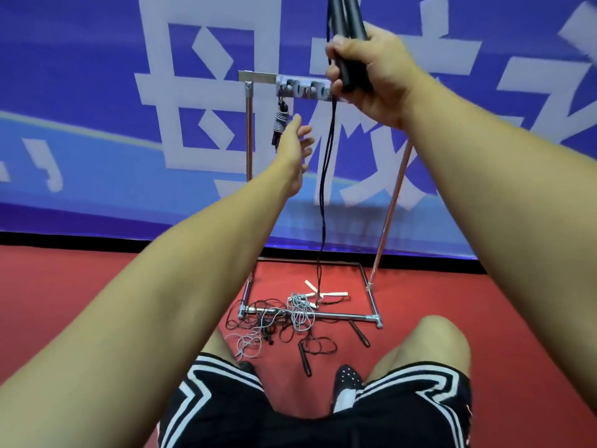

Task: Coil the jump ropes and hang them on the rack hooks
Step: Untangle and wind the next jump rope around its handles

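Note:
My right hand (365, 72) is raised high and grips the two black handles (347, 21) of a black jump rope. Its cord (324, 189) hangs straight down in a long doubled strand to the floor. My left hand (295, 143) is stretched forward with relaxed fingers, just left of the hanging cord and touching nothing. Behind both hands stands the metal rack (248, 150), its top bar carrying a strip of hooks (303, 88). One coiled rope (280, 122) hangs from the leftmost hook.
Several loose ropes (290, 318), black and white, lie tangled over the rack's base frame (323, 315) on the red floor. Black handles (305, 358) lie near my feet. A blue banner wall (97, 92) stands right behind the rack.

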`<control>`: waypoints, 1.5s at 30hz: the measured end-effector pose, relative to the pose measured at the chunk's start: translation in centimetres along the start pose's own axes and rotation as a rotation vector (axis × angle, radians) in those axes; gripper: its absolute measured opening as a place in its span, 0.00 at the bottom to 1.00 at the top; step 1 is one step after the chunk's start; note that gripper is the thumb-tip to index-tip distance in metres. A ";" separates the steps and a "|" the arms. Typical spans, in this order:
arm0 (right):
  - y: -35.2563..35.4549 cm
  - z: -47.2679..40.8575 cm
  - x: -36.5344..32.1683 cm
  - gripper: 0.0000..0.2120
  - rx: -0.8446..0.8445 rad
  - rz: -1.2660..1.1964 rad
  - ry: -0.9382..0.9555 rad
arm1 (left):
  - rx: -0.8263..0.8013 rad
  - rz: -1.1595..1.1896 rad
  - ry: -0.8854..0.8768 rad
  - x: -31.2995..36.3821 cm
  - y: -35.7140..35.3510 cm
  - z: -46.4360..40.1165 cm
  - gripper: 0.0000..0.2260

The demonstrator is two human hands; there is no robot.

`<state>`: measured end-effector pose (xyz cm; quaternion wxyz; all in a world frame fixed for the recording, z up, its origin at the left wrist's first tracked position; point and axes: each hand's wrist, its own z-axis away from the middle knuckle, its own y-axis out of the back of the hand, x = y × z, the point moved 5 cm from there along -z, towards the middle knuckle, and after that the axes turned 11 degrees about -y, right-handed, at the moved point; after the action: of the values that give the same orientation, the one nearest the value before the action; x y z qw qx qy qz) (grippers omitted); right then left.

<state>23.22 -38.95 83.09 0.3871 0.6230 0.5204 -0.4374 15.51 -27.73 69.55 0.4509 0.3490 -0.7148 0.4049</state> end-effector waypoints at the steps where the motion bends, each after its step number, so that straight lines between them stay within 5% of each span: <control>1: -0.7 0.0 -0.6 0.06 -0.014 0.018 0.019 | -0.071 -0.004 0.032 -1.2 -0.6 0.7 0.24; 7: -0.1 0.0 -1.9 0.09 0.086 0.030 0.078 | -0.398 -0.141 0.236 -11.3 -3.2 7.8 0.39; 13: 4.1 1.2 4.0 0.07 0.117 0.030 -0.172 | -0.142 0.011 0.290 -12.4 -1.1 7.1 0.33; 18: 5.3 2.5 7.5 0.13 0.136 -0.010 -0.311 | -0.066 -0.070 0.242 -10.2 0.4 3.9 0.41; 25: 3.1 5.9 11.9 0.13 -0.186 0.052 -0.649 | -0.015 0.025 0.021 -6.8 1.2 2.9 0.35; 32: 1.0 7.5 16.3 0.16 -0.298 -0.034 -0.719 | 0.042 0.104 0.012 -7.9 3.5 4.1 0.20; 39: 0.3 11.0 21.7 0.23 -0.280 -0.291 -0.776 | 0.011 0.062 0.023 -9.2 5.5 5.4 0.23; 45: -0.4 12.1 23.3 0.18 -0.261 -0.397 -0.730 | -0.058 0.014 0.068 -11.6 5.4 7.2 0.20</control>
<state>22.86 -43.06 57.14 0.5297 0.2612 0.5100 -0.6253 12.30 -30.31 55.51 0.4820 0.3170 -0.7129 0.3986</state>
